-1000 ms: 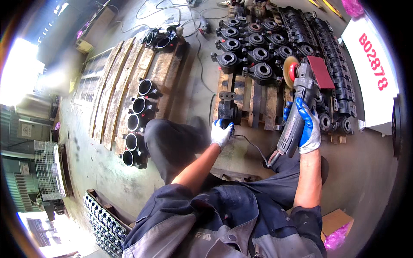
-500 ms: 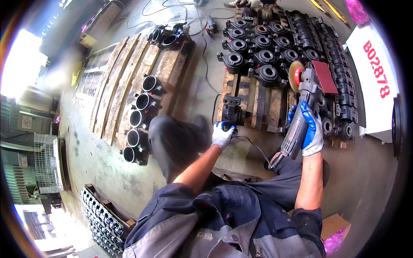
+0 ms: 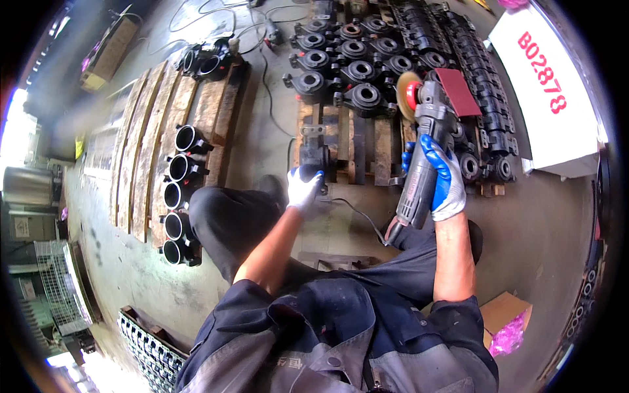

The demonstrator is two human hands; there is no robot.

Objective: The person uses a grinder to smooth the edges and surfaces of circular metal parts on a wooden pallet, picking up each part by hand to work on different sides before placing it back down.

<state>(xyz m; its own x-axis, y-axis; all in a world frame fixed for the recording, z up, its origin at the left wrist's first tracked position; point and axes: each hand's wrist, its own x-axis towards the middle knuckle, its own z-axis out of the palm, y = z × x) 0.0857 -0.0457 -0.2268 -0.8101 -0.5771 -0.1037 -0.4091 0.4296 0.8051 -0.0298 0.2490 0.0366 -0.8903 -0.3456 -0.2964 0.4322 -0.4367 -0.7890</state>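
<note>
In my right hand point(image 3: 443, 178), gloved in white and blue, is a dark grey angle grinder point(image 3: 422, 164). Its tan abrasive disc point(image 3: 407, 95) with a red centre points up and away from me. A dark red flat sheet point(image 3: 458, 92) sits beside the grinder's head. My left hand point(image 3: 304, 187), gloved alike, is closed on the near end of a black metal casting point(image 3: 314, 154) at the near edge of the right pallet point(image 3: 383, 147). Disc and casting are well apart. Part of the left fingers is hidden behind the casting.
Several black castings with round bores point(image 3: 363, 98) stand in rows on the right pallet. The left pallet point(image 3: 141, 150) carries black ring-shaped parts point(image 3: 177, 168) along its edge. A power cord point(image 3: 357, 211) runs from the grinder. A white box point(image 3: 544, 92) stands at right, a cardboard box point(image 3: 504, 314) near my right side.
The whole view has swung, so everything appears further left and higher. Both hands keep their holds, and grinder and casting stay at about the same places over the pallet.
</note>
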